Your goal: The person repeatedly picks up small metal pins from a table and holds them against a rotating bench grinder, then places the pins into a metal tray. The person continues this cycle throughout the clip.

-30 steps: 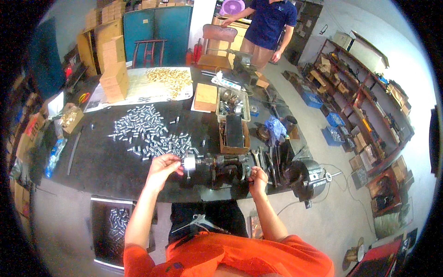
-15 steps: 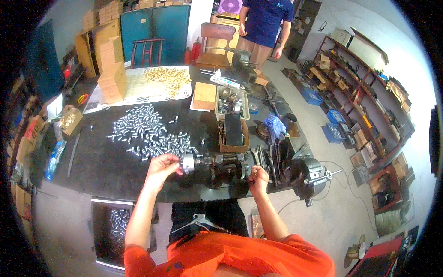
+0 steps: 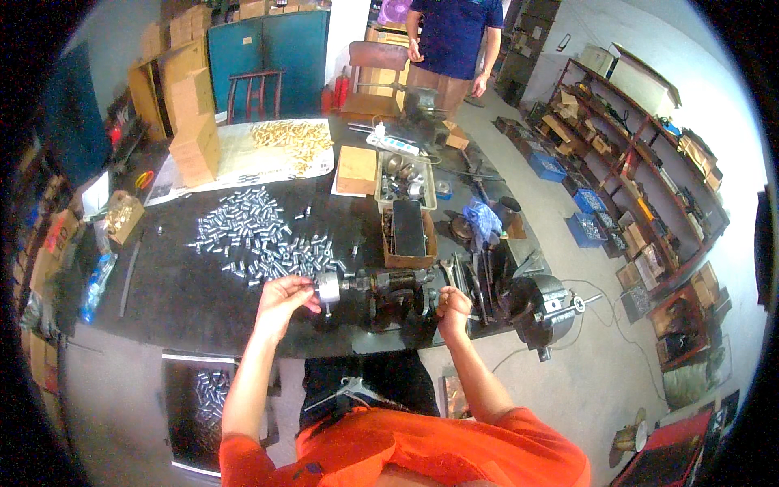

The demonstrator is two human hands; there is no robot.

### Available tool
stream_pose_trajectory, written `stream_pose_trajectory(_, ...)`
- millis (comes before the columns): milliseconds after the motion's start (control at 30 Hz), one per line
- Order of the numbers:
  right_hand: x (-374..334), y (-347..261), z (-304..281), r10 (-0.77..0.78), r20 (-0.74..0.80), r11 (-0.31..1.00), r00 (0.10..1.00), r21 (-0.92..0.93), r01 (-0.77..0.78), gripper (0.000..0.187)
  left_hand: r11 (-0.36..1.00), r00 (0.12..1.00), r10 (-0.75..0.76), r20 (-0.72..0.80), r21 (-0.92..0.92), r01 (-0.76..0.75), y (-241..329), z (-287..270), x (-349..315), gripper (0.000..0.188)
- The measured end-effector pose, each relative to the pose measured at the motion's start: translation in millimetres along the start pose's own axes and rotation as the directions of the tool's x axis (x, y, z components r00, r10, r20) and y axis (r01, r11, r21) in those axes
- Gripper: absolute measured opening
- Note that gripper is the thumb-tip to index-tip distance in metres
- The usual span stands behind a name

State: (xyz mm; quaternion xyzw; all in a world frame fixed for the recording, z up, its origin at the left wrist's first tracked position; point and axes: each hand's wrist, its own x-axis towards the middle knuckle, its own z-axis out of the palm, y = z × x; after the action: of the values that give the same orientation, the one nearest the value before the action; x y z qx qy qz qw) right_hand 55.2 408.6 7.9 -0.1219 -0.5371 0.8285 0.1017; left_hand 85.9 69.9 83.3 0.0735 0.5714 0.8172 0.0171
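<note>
At the table's front edge stands a small dark bench machine (image 3: 395, 296) with a round silver chuck (image 3: 327, 289) on its left end. My left hand (image 3: 284, 305) is closed in a pinch at the chuck's left face; whatever sits between the fingertips is too small to make out. Curled at the machine's right end is my right hand (image 3: 454, 312), its fingers closed, and what they grip is hidden. Behind the chuck lies a loose heap of short silver metal sleeves (image 3: 243, 223) on the black tabletop (image 3: 178, 284).
Brass-coloured parts (image 3: 292, 138) lie on paper beside stacked cardboard boxes (image 3: 195, 150). A carton with a black block (image 3: 409, 229), a spanner (image 3: 449, 273) and a bench vise (image 3: 540, 308) are to the right. Below left is a tray of sleeves (image 3: 211, 398). Across the table stands a person (image 3: 454, 40).
The view has shifted slightly. A small stub now shows below the chuck, which seems to have turned. Both hands stay nearly where they were.
</note>
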Motion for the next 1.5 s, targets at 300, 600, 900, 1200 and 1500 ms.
stream_pose_trajectory(300,-3.1,-1.8,2.2,-0.014,-0.022,1.0,1.0,-0.006,0.013,0.014,0.999,0.999,-0.051,-0.001,0.005,0.051,0.3,-0.7,1.0,0.016)
stream_pose_trajectory(600,-26.7,-38.5,-0.6,0.02,0.114,0.995,0.993,0.096,-0.031,0.013,1.0,0.996,-0.013,0.087,0.029,0.011,4.2,-3.2,6.5,0.016)
stream_pose_trajectory(900,38.0,-75.4,54.4,-0.039,0.18,0.963,0.983,0.268,-0.011,0.017,0.995,0.999,-0.018,0.041,0.1,0.014,6.9,5.4,1.6,0.013)
stream_pose_trajectory(1200,57.6,24.0,15.0,-0.07,-0.072,0.995,0.995,-0.073,0.064,0.013,0.969,1.0,0.015,-0.01,0.245,-0.012,-1.8,8.5,2.8,0.023)
stream_pose_trajectory(1500,-24.1,-58.8,5.4,-0.002,0.155,0.992,0.988,0.127,-0.018,0.02,0.916,0.942,-0.096,-0.321,0.341,0.209,-12.7,20.8,-0.9,0.045)
